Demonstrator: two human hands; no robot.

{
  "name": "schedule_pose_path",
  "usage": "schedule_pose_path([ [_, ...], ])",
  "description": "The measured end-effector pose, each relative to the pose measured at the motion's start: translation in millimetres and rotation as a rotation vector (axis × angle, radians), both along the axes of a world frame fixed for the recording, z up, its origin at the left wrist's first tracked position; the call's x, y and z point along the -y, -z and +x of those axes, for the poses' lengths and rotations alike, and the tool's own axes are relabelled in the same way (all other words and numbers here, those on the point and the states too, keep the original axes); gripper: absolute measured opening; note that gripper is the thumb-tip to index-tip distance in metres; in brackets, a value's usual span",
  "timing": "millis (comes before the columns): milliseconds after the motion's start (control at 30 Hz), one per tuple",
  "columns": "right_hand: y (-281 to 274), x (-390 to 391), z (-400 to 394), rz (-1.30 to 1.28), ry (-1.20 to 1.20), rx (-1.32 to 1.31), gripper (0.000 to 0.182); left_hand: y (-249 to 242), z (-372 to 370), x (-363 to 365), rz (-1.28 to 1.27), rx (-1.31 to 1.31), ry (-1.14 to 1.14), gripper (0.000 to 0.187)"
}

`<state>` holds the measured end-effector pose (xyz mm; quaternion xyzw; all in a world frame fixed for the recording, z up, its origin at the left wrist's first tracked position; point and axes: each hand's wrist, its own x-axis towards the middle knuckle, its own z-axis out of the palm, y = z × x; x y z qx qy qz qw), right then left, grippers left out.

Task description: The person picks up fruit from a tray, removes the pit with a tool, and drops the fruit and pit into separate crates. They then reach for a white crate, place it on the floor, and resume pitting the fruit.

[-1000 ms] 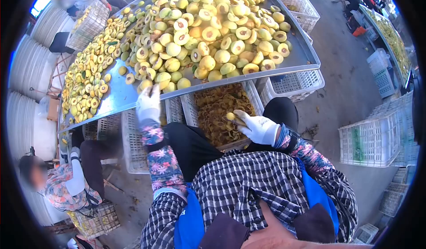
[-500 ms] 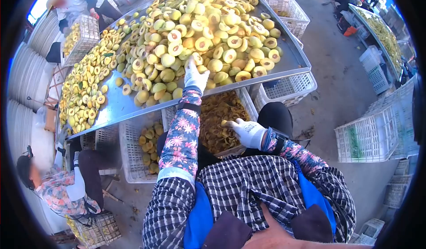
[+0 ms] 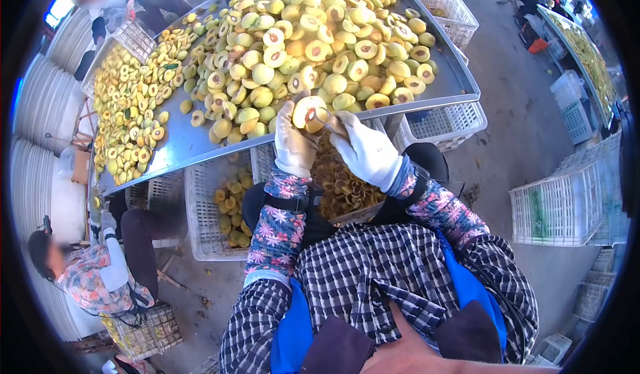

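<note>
The left hand [image 3: 293,144] grips a halved fruit [image 3: 309,114] just over the near edge of the metal table [image 3: 170,157], its fingers curled around the sides and the cut face showing a brown middle. The right hand [image 3: 367,151] has its fingers bent and pinched at that cut face — whether they hold a small tool, I cannot tell. On the table lies a large fruit pile [image 3: 320,41], halves among them, with a flatter spread of halves [image 3: 130,121] toward its left end. Below the table's near edge sit a crate of yellowish fruit [image 3: 203,221] and — partly behind the hands — a crate of darker pieces [image 3: 343,191]. A person in a floral top [image 3: 93,284] sits left of the table.
</note>
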<state>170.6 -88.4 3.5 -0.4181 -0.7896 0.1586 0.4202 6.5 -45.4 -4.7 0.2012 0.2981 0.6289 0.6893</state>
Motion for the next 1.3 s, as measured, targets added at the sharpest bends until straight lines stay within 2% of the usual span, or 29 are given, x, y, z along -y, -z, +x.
schedule_pose_path([
  [100,0,-3,-9,0.045,0.06,-0.066,0.041,4,13,3,0.12,-0.071,-0.067,0.043],
  [167,5,2,-11,-0.091,0.083,0.026,0.041,-1,23,9,0.132,-0.037,-0.086,0.044],
  [233,20,4,-17,0.004,0.095,0.04,0.041,-2,27,14,0.118,-0.123,-0.202,0.043],
  [300,24,7,-18,0.049,0.036,-0.058,0.034,-8,30,21,0.095,-0.108,-0.216,0.042],
  [367,26,7,-15,0.048,-0.021,-0.021,0.035,-12,32,28,0.142,-0.199,-0.227,0.04],
  [433,29,6,-9,0.049,-0.083,0.015,0.035,-9,26,21,0.203,-0.262,-0.222,0.04],
  [500,31,1,-3,-0.024,-0.158,0.001,0.036,-7,20,14,0.008,-0.14,-0.013,0.045],
  [533,25,-1,0,-0.196,-0.179,0.013,0.034,-6,18,13,0.038,-0.206,-0.006,0.044],
  [633,25,-12,8,-0.254,-0.329,0.041,0.034,-2,13,13,0.099,-0.198,0.046,0.043],
  [667,-6,-3,11,-0.699,-0.322,-0.116,0.035,-6,18,14,0.078,-0.194,0.009,0.042],
  [700,13,-4,10,-0.883,-0.398,-0.351,0.033,-1,25,15,0.119,-0.268,-0.066,0.042],
  [767,21,-4,11,-0.705,-0.413,-0.344,0.031,10,24,16,0.358,-0.573,-0.125,0.039],
  [833,15,-4,11,-1.002,-0.442,-0.427,0.031,27,10,4,0.596,-0.821,-0.07,0.031],
  [900,4,0,15,-1.276,-0.417,-0.541,0.03,13,15,14,0.144,-0.345,0.118,0.024],
  [967,8,4,15,-1.329,-0.405,-0.638,0.035,13,19,13,0.101,-0.127,0.116,0.022],
  [1033,2,8,14,-1.543,-0.452,-0.829,0.034,10,19,17,0.01,-0.064,0.161,0.027],
  [1100,11,7,8,-1.562,-0.513,-0.919,0.034,11,25,15,-0.011,0.03,0.083,0.029],
  [1167,14,11,6,-1.575,-0.55,-1.024,0.035,18,23,11,-0.058,0.085,0.048,0.022],
  [1233,13,19,7,-1.431,-0.695,-1.051,0.035,43,15,1,0.279,-0.466,-0.105,0.023],
  [1300,11,21,16,-1.357,-0.592,-0.925,0.034,16,-11,22,0.503,-1.569,-0.51,0.021],
])
